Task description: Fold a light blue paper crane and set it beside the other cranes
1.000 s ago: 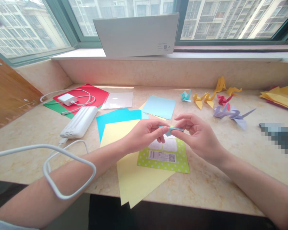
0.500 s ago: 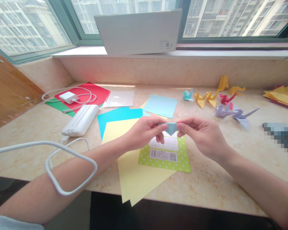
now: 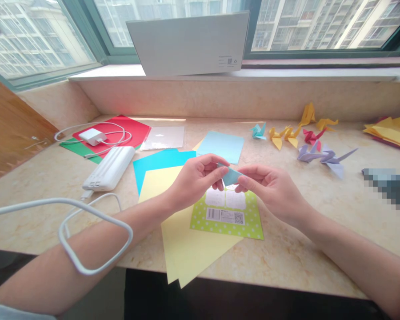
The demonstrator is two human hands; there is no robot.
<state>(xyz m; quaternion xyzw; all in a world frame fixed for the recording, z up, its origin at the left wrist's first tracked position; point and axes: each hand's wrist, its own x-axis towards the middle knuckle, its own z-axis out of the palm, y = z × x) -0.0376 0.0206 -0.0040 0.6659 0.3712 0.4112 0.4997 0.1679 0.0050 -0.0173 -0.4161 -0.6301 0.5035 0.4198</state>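
A small folded light blue paper piece [image 3: 230, 176] is held in the air between both hands, just above a green dotted paper pack [image 3: 250, 224]. My left hand [image 3: 195, 180] pinches its left end with thumb and fingers. My right hand [image 3: 270, 189] pinches its right side, fingers closed on it. Under my hands lie yellow sheets [image 3: 186, 249] and a bright blue sheet [image 3: 153, 164] on the marble counter [image 3: 303, 258].
A white power bank [image 3: 110, 168], a charger with cable [image 3: 93, 136] on red and green sheets, a light blue sheet [image 3: 222, 146] and several folded paper cranes [image 3: 306, 142] lie further back. More yellow sheets [image 3: 391, 131] sit far right. A white cable [image 3: 86, 213] loops over my left forearm. A white box [image 3: 190, 42] leans on the sill.
The folded blue piece has been turned and pressed smaller between my fingers. Both hands have drawn closer together over the green pack.
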